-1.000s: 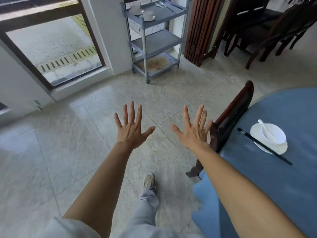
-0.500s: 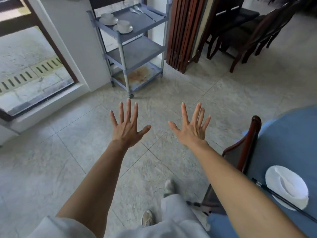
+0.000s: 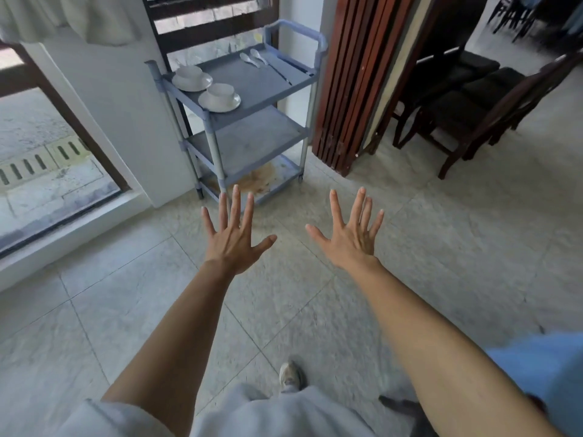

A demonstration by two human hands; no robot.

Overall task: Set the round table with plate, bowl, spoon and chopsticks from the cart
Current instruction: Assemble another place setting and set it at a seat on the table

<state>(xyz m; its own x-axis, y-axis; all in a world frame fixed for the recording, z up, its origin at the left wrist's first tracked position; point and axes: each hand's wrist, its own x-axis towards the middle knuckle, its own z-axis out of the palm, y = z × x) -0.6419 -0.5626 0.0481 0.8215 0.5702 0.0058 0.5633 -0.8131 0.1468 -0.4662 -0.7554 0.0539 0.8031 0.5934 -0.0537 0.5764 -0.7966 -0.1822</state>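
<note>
In the head view, the left hand and the right hand are reaching out side by side over the pale tiled floor, backs up, fingers spread wide, grasping nothing and touching nothing.

At about twelve o'clock from the hands, a blue three-shelf cart is standing against the white wall. On its top shelf, toward ten o'clock, two white place settings are sitting just beside each other: a far bowl resting on a plate, and a near bowl resting on a second plate. Toward the one o'clock end of that shelf, two white spoons are lying close together, and dark chopsticks are lying just beside them along the shelf edge. The two lower shelves are carrying nothing that can be made out, though the bottom one is showing a brown stain.

At two o'clock, folded wooden panels are leaning upright, with dark chairs beyond them. At five o'clock, a corner of the blue tablecloth is showing. At six o'clock, one shoe is stepping on the tiles. A glass door is filling the nine o'clock side.
</note>
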